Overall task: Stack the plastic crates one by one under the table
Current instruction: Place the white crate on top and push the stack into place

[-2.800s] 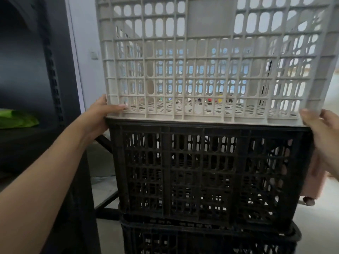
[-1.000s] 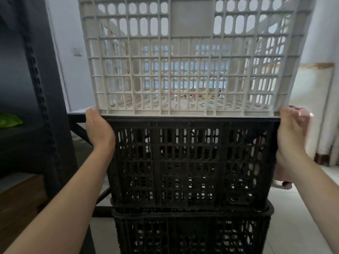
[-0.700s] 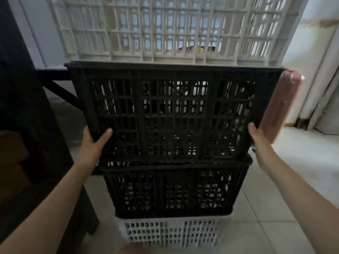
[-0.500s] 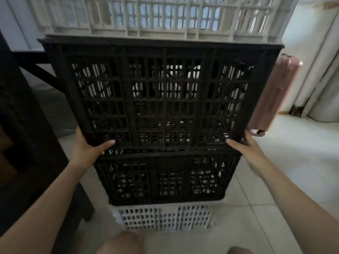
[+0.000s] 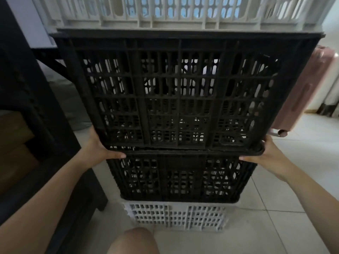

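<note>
A stack of plastic crates stands on the tiled floor in front of me. From the bottom up it holds a white crate [image 5: 176,216], a black crate [image 5: 180,177], a larger black crate [image 5: 174,92] and a beige crate [image 5: 165,11] cut off by the top edge. My left hand [image 5: 100,150] grips the bottom left corner of the upper black crate, thumb lying along the seam between the two black crates. My right hand [image 5: 264,154] grips its bottom right corner at the lower crate's rim.
A dark metal shelf unit [image 5: 27,107] stands close on the left, with a brown box [image 5: 14,143] inside it. A pink suitcase [image 5: 300,92] leans behind the stack at the right. A dark table edge [image 5: 44,52] shows behind at the left. My knee [image 5: 134,241] is at the bottom.
My hands slid down from the seam under the beige crate to the base of the upper black crate. The view dropped lower, and the white bottom crate and my knee came into sight.
</note>
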`<action>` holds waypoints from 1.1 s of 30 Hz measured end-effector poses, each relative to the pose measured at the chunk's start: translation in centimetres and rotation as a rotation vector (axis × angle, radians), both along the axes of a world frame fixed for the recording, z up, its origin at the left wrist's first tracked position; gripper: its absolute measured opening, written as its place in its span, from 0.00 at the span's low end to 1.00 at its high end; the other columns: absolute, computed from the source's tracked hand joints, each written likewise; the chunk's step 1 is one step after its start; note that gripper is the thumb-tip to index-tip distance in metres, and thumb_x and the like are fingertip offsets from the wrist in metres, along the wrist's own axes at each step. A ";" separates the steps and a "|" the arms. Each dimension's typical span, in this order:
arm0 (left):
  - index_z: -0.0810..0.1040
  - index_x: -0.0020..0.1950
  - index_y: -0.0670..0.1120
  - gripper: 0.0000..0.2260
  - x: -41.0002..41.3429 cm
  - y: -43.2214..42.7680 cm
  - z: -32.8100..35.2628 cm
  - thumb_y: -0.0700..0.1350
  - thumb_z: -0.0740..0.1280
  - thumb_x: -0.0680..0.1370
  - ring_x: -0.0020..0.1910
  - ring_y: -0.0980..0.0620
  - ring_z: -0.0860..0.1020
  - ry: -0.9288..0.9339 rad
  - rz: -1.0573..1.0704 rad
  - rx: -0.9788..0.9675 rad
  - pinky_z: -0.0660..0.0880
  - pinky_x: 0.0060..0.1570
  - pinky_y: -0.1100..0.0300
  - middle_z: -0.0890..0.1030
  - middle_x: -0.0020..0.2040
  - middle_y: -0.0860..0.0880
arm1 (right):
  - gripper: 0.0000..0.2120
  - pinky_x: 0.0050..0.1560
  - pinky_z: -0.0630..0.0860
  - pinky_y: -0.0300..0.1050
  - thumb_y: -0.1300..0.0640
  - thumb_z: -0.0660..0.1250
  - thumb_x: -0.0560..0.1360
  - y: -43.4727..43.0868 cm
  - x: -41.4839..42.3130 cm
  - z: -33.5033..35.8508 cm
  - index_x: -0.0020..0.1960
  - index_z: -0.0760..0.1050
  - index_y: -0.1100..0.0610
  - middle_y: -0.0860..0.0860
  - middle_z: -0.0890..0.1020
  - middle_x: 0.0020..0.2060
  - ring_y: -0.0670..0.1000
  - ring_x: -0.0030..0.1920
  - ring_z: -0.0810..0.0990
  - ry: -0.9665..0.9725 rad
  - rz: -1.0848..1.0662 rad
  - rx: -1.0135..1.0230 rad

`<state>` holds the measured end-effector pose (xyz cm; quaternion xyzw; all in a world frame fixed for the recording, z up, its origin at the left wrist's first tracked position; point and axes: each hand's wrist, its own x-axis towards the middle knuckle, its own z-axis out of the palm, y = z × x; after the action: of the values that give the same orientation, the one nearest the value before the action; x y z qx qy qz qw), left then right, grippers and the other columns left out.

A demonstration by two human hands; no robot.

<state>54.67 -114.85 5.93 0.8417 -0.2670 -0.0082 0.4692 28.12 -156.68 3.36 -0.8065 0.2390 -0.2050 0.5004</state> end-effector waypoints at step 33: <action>0.58 0.72 0.56 0.43 -2.7 -0.2 -6.7 0.52 0.76 0.63 0.54 0.67 0.76 0.201 0.158 -0.443 0.74 0.52 0.67 0.73 0.59 0.63 | 0.59 0.59 0.74 0.47 0.44 0.81 0.49 3.0 -0.7 -5.9 0.72 0.52 0.40 0.44 0.77 0.58 0.37 0.56 0.79 -0.222 -0.142 0.250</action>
<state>51.94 -115.10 -0.78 0.7317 -0.1477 0.0038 0.6654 27.41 -153.68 -2.52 -0.6914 0.2625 -0.2962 0.6043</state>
